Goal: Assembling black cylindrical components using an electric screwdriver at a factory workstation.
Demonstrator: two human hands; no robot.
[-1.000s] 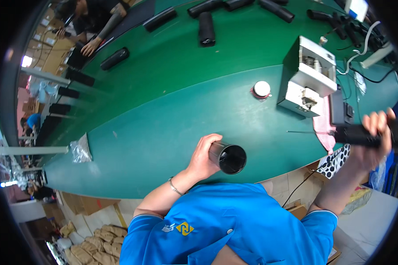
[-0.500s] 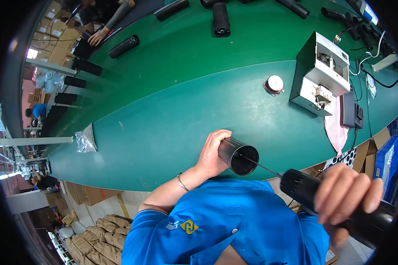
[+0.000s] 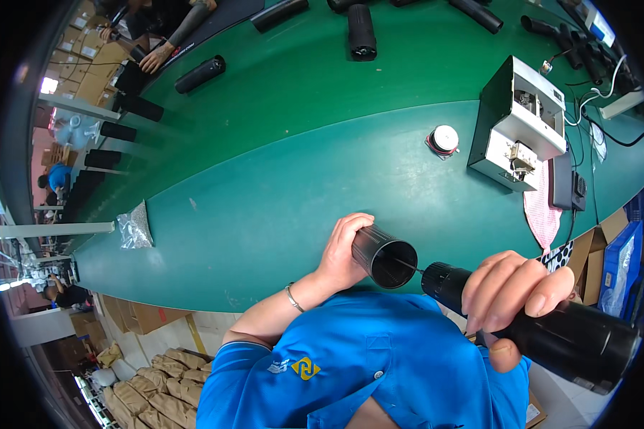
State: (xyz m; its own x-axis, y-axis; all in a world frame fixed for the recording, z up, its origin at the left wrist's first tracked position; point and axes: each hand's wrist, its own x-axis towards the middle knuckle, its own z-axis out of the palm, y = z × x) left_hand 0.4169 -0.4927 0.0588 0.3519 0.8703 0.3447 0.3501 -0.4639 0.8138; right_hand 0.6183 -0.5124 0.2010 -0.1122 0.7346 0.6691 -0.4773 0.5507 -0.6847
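Note:
My left hand point(image 3: 343, 252) wraps round a black ribbed cylindrical housing point(image 3: 371, 249), tilted so that its open end faces right. In my right hand point(image 3: 516, 297) lies a black electric screwdriver point(image 3: 562, 342), gripped round its body behind a ribbed collar point(image 3: 442, 280). The tool's thin bit point(image 3: 418, 271) reaches from the collar into the housing's mouth. Where the bit's tip ends inside the housing, and what it touches there, is too dark to make out.
A white machine with open mechanism point(image 3: 526, 121) stands at the right, beside a round white-topped part point(image 3: 445, 139). Pink cloth point(image 3: 544, 211) hangs at the table edge. A bag of small parts point(image 3: 134, 226) lies left. Several black cylinders point(image 3: 362, 32) lie farther back, near a co-worker's hand point(image 3: 157, 57).
My right hand has brought the screwdriver leftward, so its collar is closer to the housing and less of the bit shows outside. My left hand and the housing have hardly moved.

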